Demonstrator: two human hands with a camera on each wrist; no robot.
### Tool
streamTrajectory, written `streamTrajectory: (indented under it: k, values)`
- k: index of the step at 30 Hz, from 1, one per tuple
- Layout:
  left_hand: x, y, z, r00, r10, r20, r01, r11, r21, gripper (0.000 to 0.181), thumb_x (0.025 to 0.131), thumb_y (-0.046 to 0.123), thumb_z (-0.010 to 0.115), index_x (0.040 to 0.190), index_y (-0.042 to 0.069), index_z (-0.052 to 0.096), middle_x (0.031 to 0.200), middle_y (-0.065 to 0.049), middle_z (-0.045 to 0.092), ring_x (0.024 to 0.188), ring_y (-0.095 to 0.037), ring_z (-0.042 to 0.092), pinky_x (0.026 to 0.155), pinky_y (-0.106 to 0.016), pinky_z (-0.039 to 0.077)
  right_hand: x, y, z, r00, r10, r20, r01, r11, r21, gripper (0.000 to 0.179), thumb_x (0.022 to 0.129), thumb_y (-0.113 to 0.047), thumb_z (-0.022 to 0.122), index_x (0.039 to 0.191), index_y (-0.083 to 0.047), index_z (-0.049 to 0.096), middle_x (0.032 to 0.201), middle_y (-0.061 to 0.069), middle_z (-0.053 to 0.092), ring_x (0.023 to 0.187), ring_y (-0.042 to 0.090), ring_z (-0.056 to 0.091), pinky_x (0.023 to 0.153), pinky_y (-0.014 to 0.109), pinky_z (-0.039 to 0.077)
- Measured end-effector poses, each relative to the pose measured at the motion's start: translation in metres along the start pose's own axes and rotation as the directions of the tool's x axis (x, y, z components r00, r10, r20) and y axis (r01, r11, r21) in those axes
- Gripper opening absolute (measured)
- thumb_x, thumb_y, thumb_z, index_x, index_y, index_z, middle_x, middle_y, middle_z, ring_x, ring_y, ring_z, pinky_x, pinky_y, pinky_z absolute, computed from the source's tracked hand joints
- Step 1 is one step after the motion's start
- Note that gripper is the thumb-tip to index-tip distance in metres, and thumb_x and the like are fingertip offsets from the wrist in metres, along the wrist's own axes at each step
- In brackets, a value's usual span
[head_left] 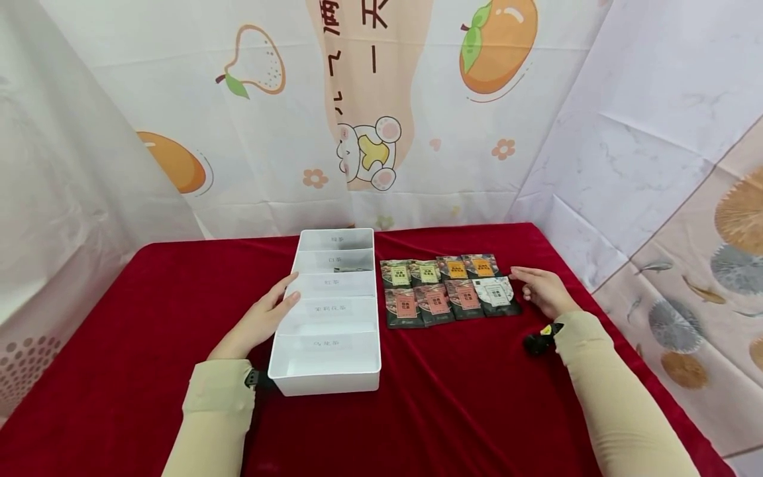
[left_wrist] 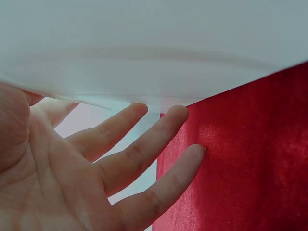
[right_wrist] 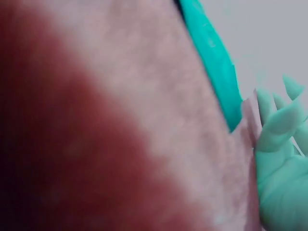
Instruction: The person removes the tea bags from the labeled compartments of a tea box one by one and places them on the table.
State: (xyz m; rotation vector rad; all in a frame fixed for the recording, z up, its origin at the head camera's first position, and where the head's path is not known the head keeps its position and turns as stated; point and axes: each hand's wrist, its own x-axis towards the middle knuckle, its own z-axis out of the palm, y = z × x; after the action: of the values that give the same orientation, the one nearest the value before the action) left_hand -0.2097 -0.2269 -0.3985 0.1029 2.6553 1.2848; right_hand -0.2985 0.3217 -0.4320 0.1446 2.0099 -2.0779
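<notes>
A long white divided box stands on the table with printed labels inside its several compartments. A dark packet lies low in the second compartment from the back. At the box's left side is my left hand, fingers extended along the wall; in the left wrist view the fingers are spread close under the white plastic. To the box's right, two rows of small packets lie flat: two green-labelled, two orange-labelled, three pink-labelled and one white. Just right of them, my right hand has loosely bent fingers and holds nothing visible.
Red cloth covers the table. A white printed curtain hangs behind the back edge, and a patterned curtain closes off the right side. The right wrist view is mostly blurred.
</notes>
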Motion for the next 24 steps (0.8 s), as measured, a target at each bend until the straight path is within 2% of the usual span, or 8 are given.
streamTrajectory:
  k: [2,5,10,16,24]
  values:
    - [0.001,0.000,0.000,1.000,0.001,0.003,-0.001,1.000,-0.001,0.066,0.105,0.040,0.044,0.160,0.017,0.016,0.159,-0.026,0.025,0.128,-0.043,0.050,0.106,-0.061,0.040,-0.003,-0.002,0.000,1.000,0.017,0.004,-0.017,0.998,0.053,0.022,0.101,-0.018,0.058,0.093,-0.030,0.074,0.088,-0.013,0.072,0.056,0.005,0.046,0.055,0.017,0.043]
    - [0.001,0.000,0.000,1.000,0.004,0.005,-0.004,1.000,-0.006,0.066,0.105,0.040,0.044,0.160,0.016,0.016,0.158,-0.026,0.027,0.126,-0.042,0.051,0.106,-0.060,0.041,-0.008,-0.008,0.004,0.999,0.047,-0.016,-0.045,0.996,0.081,0.024,0.101,-0.022,0.058,0.087,-0.032,0.075,0.087,-0.011,0.073,0.056,0.006,0.046,0.055,0.019,0.043]
    - [0.001,0.000,-0.001,1.000,0.004,0.004,-0.004,1.000,0.000,0.066,0.105,0.041,0.044,0.160,0.016,0.016,0.157,-0.027,0.028,0.125,-0.042,0.051,0.106,-0.060,0.041,-0.009,-0.014,0.010,0.995,0.055,-0.081,-0.048,0.995,0.082,0.014,0.099,-0.029,0.061,0.093,-0.031,0.073,0.085,-0.010,0.074,0.054,0.006,0.046,0.055,0.020,0.043]
    - [0.001,0.000,0.000,1.000,-0.008,0.009,0.008,1.000,0.003,0.066,0.105,0.041,0.043,0.160,0.018,0.015,0.158,-0.026,0.028,0.124,-0.042,0.052,0.106,-0.061,0.041,-0.008,-0.029,0.024,0.993,-0.006,-0.115,0.018,0.994,0.111,0.017,0.101,-0.028,0.058,0.091,-0.028,0.073,0.081,-0.009,0.074,0.052,0.008,0.045,0.053,0.021,0.041]
    - [0.001,0.000,-0.001,1.000,0.000,-0.001,0.000,1.000,0.018,0.066,0.105,0.042,0.043,0.160,0.018,0.016,0.157,-0.027,0.029,0.122,-0.042,0.053,0.104,-0.060,0.042,-0.008,-0.059,0.047,0.993,-0.095,-0.072,0.110,0.964,0.240,0.016,0.099,-0.028,0.061,0.094,-0.019,0.074,0.080,-0.005,0.075,0.050,0.010,0.045,0.050,0.021,0.039]
